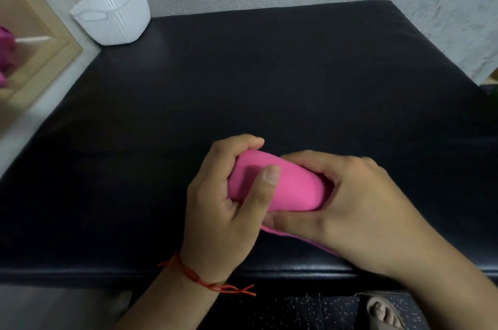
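Both hands grasp one pink roll (280, 184) just above the near edge of the black padded surface (269, 81). We note the left hand (223, 211) wraps its left end, thumb on top. The right hand (358, 211) covers the right end, hiding it; a flat pink edge shows beneath the right hand, partly hidden. A white basket (113, 14) stands well apart at the far left corner. Blurred pink shapes at the left edge are indistinct.
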Motion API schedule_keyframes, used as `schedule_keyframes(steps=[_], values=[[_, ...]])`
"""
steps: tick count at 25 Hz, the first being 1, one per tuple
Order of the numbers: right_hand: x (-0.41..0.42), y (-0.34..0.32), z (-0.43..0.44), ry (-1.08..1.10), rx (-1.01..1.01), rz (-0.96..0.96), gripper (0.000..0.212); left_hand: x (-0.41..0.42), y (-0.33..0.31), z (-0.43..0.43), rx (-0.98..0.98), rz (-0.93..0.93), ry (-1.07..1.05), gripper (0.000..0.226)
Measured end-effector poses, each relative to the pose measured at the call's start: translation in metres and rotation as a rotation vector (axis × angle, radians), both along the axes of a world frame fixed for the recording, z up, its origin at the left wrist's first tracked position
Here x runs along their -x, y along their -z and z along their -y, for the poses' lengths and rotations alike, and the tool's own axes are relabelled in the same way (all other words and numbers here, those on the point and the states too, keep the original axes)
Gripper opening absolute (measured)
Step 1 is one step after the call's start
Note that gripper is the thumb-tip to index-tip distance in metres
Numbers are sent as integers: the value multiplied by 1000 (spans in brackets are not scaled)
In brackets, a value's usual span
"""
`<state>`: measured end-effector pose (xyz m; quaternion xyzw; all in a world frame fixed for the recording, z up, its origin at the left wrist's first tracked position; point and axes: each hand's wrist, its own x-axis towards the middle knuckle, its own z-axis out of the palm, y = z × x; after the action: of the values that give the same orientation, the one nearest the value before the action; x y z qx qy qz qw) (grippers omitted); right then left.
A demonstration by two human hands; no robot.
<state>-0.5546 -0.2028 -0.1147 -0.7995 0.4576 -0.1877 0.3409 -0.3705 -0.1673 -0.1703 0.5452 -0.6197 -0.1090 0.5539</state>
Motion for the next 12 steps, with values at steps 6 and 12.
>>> schedule_keyframes(steps=[6, 12], values=[[-2, -11, -4, -134, -182, 87, 59, -28, -14, 2, -6, 224, 143, 51], [-13, 6, -8, -114, 306, -322, 95, -20, -33, 3, -298, 125, -63, 44]])
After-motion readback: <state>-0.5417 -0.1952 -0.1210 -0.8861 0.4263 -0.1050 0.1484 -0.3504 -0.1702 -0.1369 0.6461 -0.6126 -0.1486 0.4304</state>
